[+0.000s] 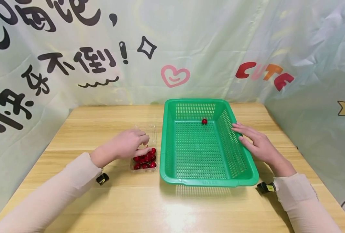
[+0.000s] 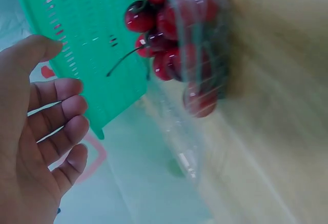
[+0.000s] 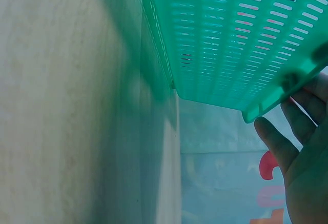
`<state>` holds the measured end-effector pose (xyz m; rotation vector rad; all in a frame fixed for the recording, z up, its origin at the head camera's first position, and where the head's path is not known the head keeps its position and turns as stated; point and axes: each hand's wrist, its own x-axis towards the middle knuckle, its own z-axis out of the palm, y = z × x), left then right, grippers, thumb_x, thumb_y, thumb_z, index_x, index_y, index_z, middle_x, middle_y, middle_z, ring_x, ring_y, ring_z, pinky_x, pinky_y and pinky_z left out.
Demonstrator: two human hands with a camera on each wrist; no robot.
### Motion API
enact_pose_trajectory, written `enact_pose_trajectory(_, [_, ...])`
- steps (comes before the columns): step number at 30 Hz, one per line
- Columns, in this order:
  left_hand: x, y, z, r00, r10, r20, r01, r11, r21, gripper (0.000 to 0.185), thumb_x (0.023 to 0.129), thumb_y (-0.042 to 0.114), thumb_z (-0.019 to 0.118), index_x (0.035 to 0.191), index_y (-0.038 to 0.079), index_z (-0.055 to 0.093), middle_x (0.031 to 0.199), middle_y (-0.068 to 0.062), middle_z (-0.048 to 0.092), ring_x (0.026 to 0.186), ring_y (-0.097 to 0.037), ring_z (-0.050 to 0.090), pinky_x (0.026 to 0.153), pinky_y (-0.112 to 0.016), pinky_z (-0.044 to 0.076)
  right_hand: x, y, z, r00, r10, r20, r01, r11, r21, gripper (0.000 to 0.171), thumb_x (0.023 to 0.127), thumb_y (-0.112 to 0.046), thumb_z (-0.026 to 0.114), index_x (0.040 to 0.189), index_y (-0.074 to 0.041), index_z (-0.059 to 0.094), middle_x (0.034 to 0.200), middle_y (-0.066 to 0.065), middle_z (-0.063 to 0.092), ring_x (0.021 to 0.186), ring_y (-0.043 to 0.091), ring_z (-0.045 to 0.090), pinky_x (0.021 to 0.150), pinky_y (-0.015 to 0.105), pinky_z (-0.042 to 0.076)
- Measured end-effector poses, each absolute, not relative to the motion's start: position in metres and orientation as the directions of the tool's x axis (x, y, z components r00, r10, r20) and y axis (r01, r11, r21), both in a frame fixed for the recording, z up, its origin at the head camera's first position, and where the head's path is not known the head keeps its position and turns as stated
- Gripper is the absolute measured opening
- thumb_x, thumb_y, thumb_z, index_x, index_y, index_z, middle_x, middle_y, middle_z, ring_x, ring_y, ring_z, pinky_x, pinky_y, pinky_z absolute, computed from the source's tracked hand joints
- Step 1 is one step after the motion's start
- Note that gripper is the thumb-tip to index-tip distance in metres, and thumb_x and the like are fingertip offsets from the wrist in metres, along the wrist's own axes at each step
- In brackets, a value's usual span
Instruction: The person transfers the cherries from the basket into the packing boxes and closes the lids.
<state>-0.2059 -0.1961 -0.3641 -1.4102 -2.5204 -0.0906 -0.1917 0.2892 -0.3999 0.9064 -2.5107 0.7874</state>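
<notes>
Over the small clear plastic box [image 1: 143, 169], my left hand [image 1: 131, 143] hovers with thumb and fingers apart and loosely bent. Nothing lies between its fingers in the left wrist view. Several dark red cherries [image 1: 145, 158] fill the box, and one long stem [image 2: 123, 61] sticks out towards the left hand [image 2: 46, 116]. My right hand [image 1: 255, 144] rests on the right rim of a green perforated basket [image 1: 165, 145], fingers fairly straight. A single cherry [image 1: 204, 121] sits inside the basket near its far wall. The right fingertips touch the rim in the right wrist view.
The box's clear lid [image 1: 149, 132] lies folded back behind it. Box and basket stand close side by side on a wooden table [image 1: 117, 200]. A printed curtain [image 1: 213, 48] hangs behind the table and along its sides.
</notes>
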Motion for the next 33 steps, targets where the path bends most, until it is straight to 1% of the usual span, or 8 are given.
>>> enact_pose_trajectory(5, [-0.211,-0.191,-0.355,-0.483,0.836,0.261,0.85,0.519,-0.091,0.021,0.091,0.03,0.064,0.088,0.01,0.059,0.083,0.0,0.059,0.073,-0.018,0.055,0.069,-0.035,0.048,-0.191,0.289,-0.4,-0.737,-0.466,0.489,-0.663,0.641,-0.388,0.044,0.093,-0.002,0.062,0.136,-0.011,0.058,0.144,0.009,0.049,0.14,0.016,0.035,0.107,0.013,0.021])
enact_pose_trajectory(8, [-0.213,-0.188,-0.347,-0.495,0.829,0.261,0.841,0.533,-0.097,0.02,0.093,0.032,0.062,0.094,0.012,0.061,0.091,-0.001,0.062,0.081,-0.02,0.057,0.073,-0.039,0.048,-0.191,0.289,-0.4,-0.741,-0.464,0.486,-0.659,0.642,-0.392,0.044,0.093,-0.003,0.061,0.136,-0.011,0.058,0.145,0.009,0.049,0.14,0.015,0.035,0.107,0.013,0.021])
enact_pose_trajectory(13, [-0.218,-0.177,-0.334,-0.514,0.816,0.266,0.825,0.555,-0.109,0.024,0.093,0.035,0.06,0.099,0.012,0.063,0.097,-0.001,0.062,0.091,-0.023,0.058,0.078,-0.042,0.045,-0.191,0.289,-0.4,-0.745,-0.46,0.483,-0.654,0.648,-0.391,0.043,0.093,-0.003,0.061,0.136,-0.011,0.058,0.145,0.008,0.05,0.14,0.017,0.035,0.106,0.013,0.02])
enact_pose_trajectory(17, [-0.225,-0.167,-0.326,-0.509,0.814,0.279,0.823,0.555,-0.119,0.026,0.093,0.036,0.06,0.1,0.011,0.063,0.096,-0.002,0.061,0.092,-0.024,0.057,0.079,-0.043,0.044,-0.191,0.289,-0.4,-0.747,-0.457,0.483,-0.651,0.65,-0.392,0.043,0.094,-0.004,0.061,0.136,-0.012,0.058,0.145,0.007,0.049,0.14,0.017,0.035,0.107,0.013,0.02])
enact_pose_trajectory(22, [-0.233,-0.152,-0.319,-0.533,0.807,0.256,0.811,0.573,-0.117,0.03,0.095,0.039,0.055,0.103,0.011,0.06,0.098,-0.002,0.057,0.092,-0.024,0.055,0.081,-0.043,0.043,-0.191,0.288,-0.4,-0.747,-0.459,0.481,-0.651,0.651,-0.39,0.043,0.094,-0.004,0.062,0.136,-0.012,0.058,0.145,0.007,0.049,0.14,0.017,0.035,0.107,0.013,0.021])
enact_pose_trajectory(26, [-0.239,-0.138,-0.314,-0.558,0.797,0.231,0.8,0.591,-0.109,0.034,0.097,0.042,0.052,0.109,0.011,0.059,0.102,-0.003,0.056,0.096,-0.024,0.054,0.083,-0.043,0.042,-0.191,0.288,-0.4,-0.743,-0.462,0.484,-0.655,0.648,-0.389,0.043,0.094,-0.004,0.061,0.136,-0.011,0.058,0.145,0.008,0.049,0.14,0.017,0.035,0.107,0.013,0.02])
enact_pose_trajectory(33, [-0.25,-0.112,-0.304,-0.589,0.783,0.199,0.785,0.613,-0.087,0.039,0.098,0.045,0.048,0.12,0.013,0.056,0.112,-0.003,0.054,0.102,-0.025,0.053,0.085,-0.043,0.042,-0.192,0.29,-0.4,-0.725,-0.47,0.504,-0.674,0.635,-0.378,0.044,0.092,-0.001,0.062,0.135,-0.01,0.058,0.144,0.009,0.05,0.14,0.013,0.035,0.108,0.014,0.021])
